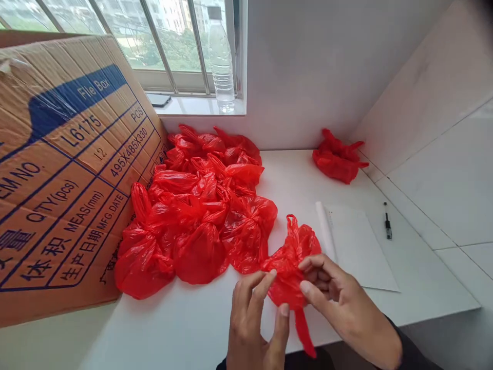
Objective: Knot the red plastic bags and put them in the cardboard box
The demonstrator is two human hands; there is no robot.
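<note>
A red plastic bag (296,244), gathered at its top with a loop of handle standing up, sits near the table's front edge. One strip of it hangs down toward me. My left hand (254,321) is at the bag's left side, thumb and fingers apart, the index fingertip at its edge. On the other side is my right hand (342,300), its fingers bent and a gap between thumb and index; the fingertips are close against the bag. Whether they touch it I cannot tell. Left of this bag lies a pile of several tied red bags (202,252).
A large cardboard box (77,180) stands at the left. Another red bag (339,159) lies in the back right corner. White paper (360,246) and a black pen (387,226) lie at the right. A water bottle (222,61) and a phone (158,99) are on the windowsill.
</note>
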